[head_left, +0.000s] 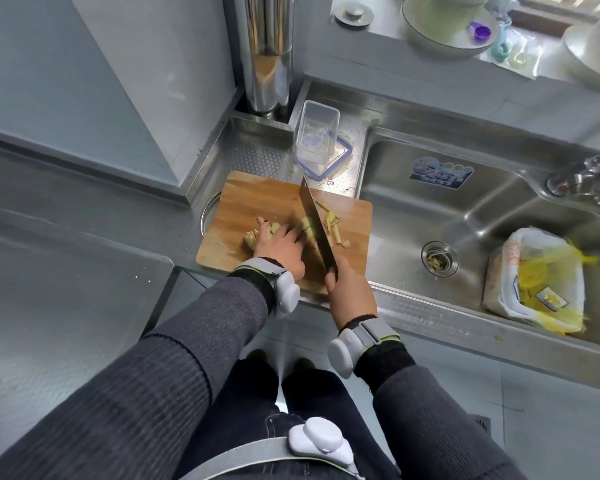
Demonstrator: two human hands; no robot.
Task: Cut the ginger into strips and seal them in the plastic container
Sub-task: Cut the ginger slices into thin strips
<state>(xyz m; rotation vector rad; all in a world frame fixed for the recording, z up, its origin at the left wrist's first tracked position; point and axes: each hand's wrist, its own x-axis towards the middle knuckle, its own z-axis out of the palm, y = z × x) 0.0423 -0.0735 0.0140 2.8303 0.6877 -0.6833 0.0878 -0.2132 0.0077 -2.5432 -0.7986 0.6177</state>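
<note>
1. Head view: a rectangular light-brown wooden cutting board [250, 209] lies on the steel counter, and everything below is placed from it.
2. On the board's middle, the left hand [281, 247] presses down on the pale yellow knobbly ginger root [257, 233]. Its fingers lie close together over the top, tips toward the blade. They seem to press rather than wrap, though the fingertips are hard to make out.
3. The right hand [350, 285], at the board's near edge, has its fingers wrapped tight round the handle of a broad dark steel cleaver [314, 223]. The blade runs across the board from near edge to far edge, just beside the left fingertips.
4. On the board's right part, beyond the blade, lie thin pale ginger strips [333, 223] in a loose heap.
5. Just past the board's far edge stands the clear rectangular plastic container [316, 136], open and holding no ginger. It rests on its clear blue-rimmed lid [342, 157].
6. To the board's right is the stainless steel sink [499, 209].
7. Judgement: cutting looks partly done. A good lump remains uncut under the left hand. Moving the strips into the container and pressing the lid on are both yet to come.
</note>
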